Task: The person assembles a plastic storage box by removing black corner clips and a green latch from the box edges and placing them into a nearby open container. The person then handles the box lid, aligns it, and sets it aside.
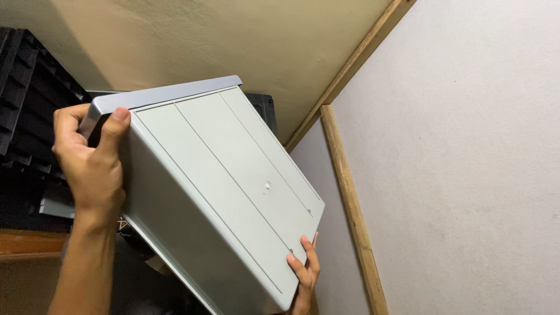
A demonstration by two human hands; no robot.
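A pale grey-green plastic storage bin (221,186) is held up high, tilted, with its flat ribbed bottom facing me. My left hand (90,160) grips the bin's rim at the upper left, thumb over the edge. My right hand (304,274) supports the lower right corner from below, only its fingers showing. The inside of the bin is hidden.
Black plastic crates (29,111) are stacked on a wooden shelf (26,242) at the left, behind the bin. A beige ceiling (233,41) slopes overhead. Wooden trim (350,198) runs down the white wall (466,175) at the right.
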